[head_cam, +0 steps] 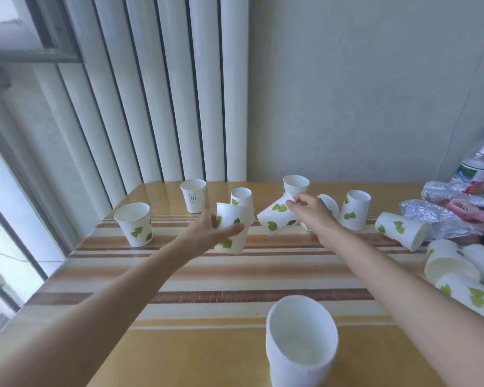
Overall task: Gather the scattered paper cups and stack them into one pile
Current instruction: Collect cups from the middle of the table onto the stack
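White paper cups with green leaf prints are scattered on a striped wooden table (235, 286). My left hand (207, 230) grips an upright cup (232, 227) near the table's middle. My right hand (310, 210) holds a tilted cup (275, 217) by its rim, just right of the first one. More cups stand upright at the back left (134, 223), back (193, 195), behind the held cup (241, 196), (296, 185) and right of my hand (355, 209). One cup lies on its side at the right (401, 230). A large cup (301, 344) stands nearest to me.
Several cups (458, 272) lie piled at the right edge. Crumpled foil (442, 216), a pink object (463, 209) and a plastic bottle (481, 163) sit at the back right. A radiator (165, 107) and a wall rise behind the table; a window is at the left.
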Motion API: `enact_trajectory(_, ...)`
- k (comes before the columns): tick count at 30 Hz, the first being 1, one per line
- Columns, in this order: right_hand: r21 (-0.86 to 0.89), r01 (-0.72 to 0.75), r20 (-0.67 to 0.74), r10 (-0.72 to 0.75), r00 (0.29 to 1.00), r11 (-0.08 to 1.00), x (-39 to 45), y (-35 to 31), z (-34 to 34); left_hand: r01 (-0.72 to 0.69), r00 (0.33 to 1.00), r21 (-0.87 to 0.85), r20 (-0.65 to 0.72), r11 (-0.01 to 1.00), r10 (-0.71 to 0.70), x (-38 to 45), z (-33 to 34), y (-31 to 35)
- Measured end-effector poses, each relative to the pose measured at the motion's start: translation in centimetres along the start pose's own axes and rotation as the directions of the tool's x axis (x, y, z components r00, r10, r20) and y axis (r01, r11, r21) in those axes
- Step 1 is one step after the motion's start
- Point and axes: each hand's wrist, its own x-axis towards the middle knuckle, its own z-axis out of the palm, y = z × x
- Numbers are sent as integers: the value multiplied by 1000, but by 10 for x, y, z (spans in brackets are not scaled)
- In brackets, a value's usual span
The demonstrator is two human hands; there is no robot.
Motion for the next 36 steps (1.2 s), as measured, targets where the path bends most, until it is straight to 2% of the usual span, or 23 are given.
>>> enact_trajectory(3,18,57,17,-58,998,998,-37,-6,-22,-162,983,-228,42,960,176,-58,-2,33)
enact_trajectory(6,-8,89,24,-89,996,996,-74,-2,-42,-347,930,-335,-1,876,368,-110,2,57)
enact_trajectory(8,18,75,20,-76,997,997,-93,8,-52,-389,911,-372,-18,843,412,-137,9,68)
enact_trajectory(12,1,44,8,-44,999,999,-118,27,-66,-341,905,-375,115,862,409,-163,34,71)
enact_trajectory(19,11,109,-50,-108,993,994,-139,17,-90,-227,945,-231,183,946,271,-160,57,51)
enact_trajectory(22,2,230,-95,-229,969,973,-151,-1,-96,-186,935,-182,267,965,231,-161,61,41)
enact_trajectory(26,-9,442,-206,-434,877,897,-179,-38,-95,-264,917,-29,304,964,260,-162,65,31)
enact_trajectory(28,-59,538,-160,-540,826,841,-195,-52,-88,-328,901,85,326,941,285,-163,65,27)
enact_trajectory(31,-167,635,26,-641,767,754,-214,-59,-72,-375,898,234,332,897,289,-163,61,19)
enact_trajectory(34,-208,653,197,-623,757,728,-220,-50,-57,-354,921,442,319,824,225,-161,54,0)
enact_trajectory(36,-215,629,269,-574,773,747,-221,-40,-50,-318,934,496,308,808,179,-160,48,-14)
